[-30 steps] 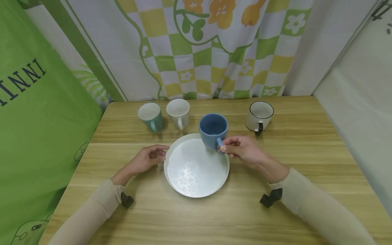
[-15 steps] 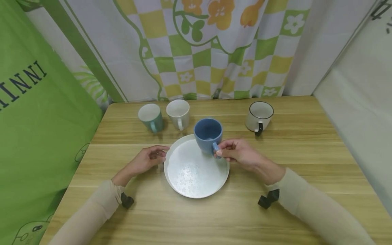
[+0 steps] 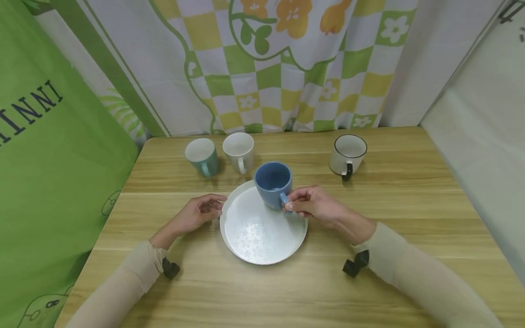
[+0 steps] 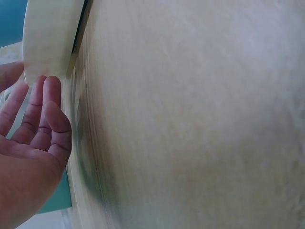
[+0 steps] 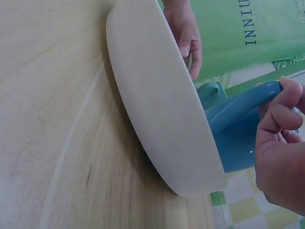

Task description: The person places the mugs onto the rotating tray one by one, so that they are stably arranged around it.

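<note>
My right hand [image 3: 321,206] pinches the handle of a blue mug [image 3: 271,193], which is upright over the back of a round white tray [image 3: 262,237]. In the right wrist view the tray wall [image 5: 157,105] hides the mug's base, so I cannot tell whether it touches the tray floor. Loosely bent fingers of my left hand [image 3: 193,215] are at the tray's left rim; in the left wrist view the fingertips meet or nearly meet the tray's outer wall [image 4: 52,43].
Behind the tray stand a teal mug [image 3: 207,164] and a white mug [image 3: 245,159], side by side. A white mug with a black rim and handle [image 3: 342,164] stands at the back right. Patterned curtain [image 3: 270,91] hangs along the wooden table's [image 3: 262,296] far edge.
My right hand has carried the blue mug left and slightly toward me, further over the tray. The left hand and the tray have stayed in place.
</note>
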Demonstrator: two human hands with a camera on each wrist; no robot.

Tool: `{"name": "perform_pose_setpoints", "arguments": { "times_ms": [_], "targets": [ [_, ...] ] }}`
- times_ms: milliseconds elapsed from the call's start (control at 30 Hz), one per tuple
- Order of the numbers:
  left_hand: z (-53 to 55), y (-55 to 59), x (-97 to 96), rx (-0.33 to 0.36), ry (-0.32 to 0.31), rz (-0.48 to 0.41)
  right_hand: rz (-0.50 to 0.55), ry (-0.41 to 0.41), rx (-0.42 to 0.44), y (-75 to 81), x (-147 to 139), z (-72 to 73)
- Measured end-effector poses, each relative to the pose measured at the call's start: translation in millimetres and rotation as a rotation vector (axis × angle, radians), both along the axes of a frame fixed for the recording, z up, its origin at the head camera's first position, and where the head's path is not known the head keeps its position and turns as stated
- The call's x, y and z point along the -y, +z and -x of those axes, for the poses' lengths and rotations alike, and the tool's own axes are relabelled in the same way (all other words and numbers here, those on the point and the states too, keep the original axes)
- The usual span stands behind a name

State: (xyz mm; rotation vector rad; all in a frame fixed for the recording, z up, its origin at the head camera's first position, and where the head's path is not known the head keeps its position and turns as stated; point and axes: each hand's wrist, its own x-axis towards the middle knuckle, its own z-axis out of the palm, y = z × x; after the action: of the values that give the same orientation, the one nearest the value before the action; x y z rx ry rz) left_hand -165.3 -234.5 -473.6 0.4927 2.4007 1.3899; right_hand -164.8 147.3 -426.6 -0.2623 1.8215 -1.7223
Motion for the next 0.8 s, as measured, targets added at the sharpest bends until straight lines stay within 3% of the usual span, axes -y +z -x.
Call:
{"name": "perform_pose_setpoints", "arguments": {
  "times_ms": [800],
  "targets": [
    [-0.1,1.7,1.1,0.018,-0.008,-0.028,0.055,0.036,0.071,-13.5,0,9.2]
  ]
}}
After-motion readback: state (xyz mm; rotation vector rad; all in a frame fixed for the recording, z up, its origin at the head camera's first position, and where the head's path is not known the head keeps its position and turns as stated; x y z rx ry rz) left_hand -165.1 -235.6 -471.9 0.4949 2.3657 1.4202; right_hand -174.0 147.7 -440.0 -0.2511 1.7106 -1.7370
